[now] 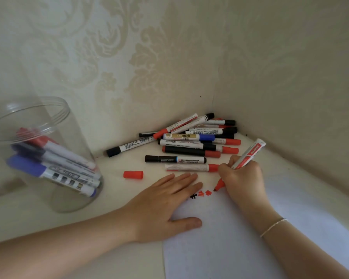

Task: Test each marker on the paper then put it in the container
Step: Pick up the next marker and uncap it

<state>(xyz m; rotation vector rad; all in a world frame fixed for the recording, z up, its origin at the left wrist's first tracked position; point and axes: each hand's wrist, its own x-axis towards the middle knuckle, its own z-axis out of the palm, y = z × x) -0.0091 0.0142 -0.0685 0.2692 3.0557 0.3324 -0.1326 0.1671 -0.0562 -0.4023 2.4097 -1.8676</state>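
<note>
Now the right hand [242, 178] is curled around a red marker [248, 156], uncapped, with its tip touching the paper [230, 244] just right of a few red and black test marks [201, 194]. The marker's barrel slants up and away past the knuckles. The left hand [165, 206] lies flat and open, palm down, holding nothing, its fingers pressing the paper's top left corner beside the marks. A loose red cap [133, 174] lies on the bench [117, 258], near the left fingertips. Just beyond both hands a pile of markers [193, 139] fills the corner. Well to the left stands the clear container [38, 150] with several markers inside.
</note>
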